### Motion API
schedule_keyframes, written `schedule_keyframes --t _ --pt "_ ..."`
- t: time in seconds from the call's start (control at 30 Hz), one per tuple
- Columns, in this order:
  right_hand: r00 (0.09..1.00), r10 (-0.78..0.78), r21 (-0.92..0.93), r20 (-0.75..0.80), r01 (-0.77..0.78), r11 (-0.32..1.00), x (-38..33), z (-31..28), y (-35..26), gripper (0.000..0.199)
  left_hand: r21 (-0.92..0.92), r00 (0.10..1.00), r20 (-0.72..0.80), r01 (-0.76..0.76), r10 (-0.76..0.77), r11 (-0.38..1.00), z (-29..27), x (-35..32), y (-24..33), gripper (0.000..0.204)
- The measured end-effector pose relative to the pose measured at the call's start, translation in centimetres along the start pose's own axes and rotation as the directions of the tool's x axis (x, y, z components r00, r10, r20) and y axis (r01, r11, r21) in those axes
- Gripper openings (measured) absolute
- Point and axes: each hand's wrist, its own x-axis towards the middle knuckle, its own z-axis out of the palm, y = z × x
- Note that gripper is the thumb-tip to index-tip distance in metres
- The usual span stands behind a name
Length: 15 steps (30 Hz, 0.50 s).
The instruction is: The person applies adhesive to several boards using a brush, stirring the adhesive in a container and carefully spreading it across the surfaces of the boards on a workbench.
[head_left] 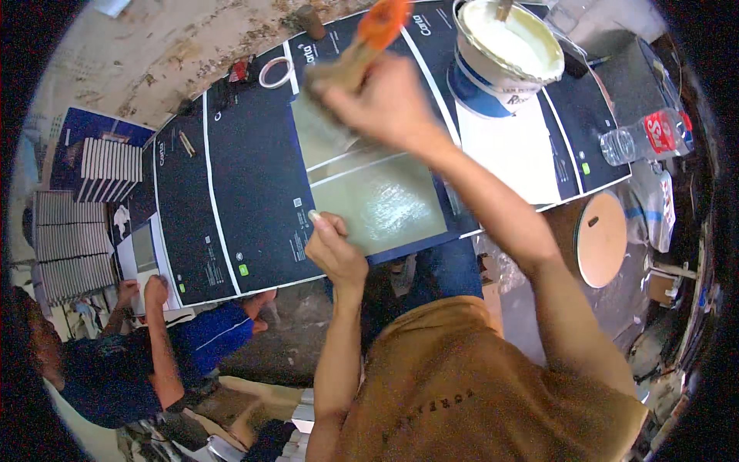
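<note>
My right hand (385, 100), blurred by motion, grips a wide paintbrush (373, 38) with an orange handle. Its bristle end is low over the far left part of a grey-green sheet (377, 208) with dark blue margins. A glossy wet patch shines on the near part of this sheet, and pale lines cross its middle. At the sheet's left edge, my left hand (336, 250) is closed, with its thumb at the edge and its fingers curled. A white bucket (469, 85) of creamy white paste stands to the right of the brush, with a stick-like handle in it.
Dark printed sheets (254, 169) cover the table. White paper (504, 154) lies below the bucket, and a plastic bottle (647, 137) rests at the right edge. A tape roll (275, 73) lies at the back. Leftward are book stacks (108, 169) and another person (115, 369) handling a sheet.
</note>
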Motion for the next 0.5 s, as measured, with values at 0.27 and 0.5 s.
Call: schedule_keyframes --t 0.27,0.5 --pt "0.969 0.229 -0.401 0.090 -0.175 0.899 -3.7 -8.8 4.0 0.032 -0.018 0.999 -0.032 0.015 -0.015 1.000 -0.2 0.1 -0.7 0.069" --pt "0.994 0.034 -0.060 -0.108 -0.041 0.997 -6.3 -2.7 -1.9 0.037 -0.147 0.998 -0.056 0.031 -0.039 0.989 -0.1 0.0 -1.0 0.069"
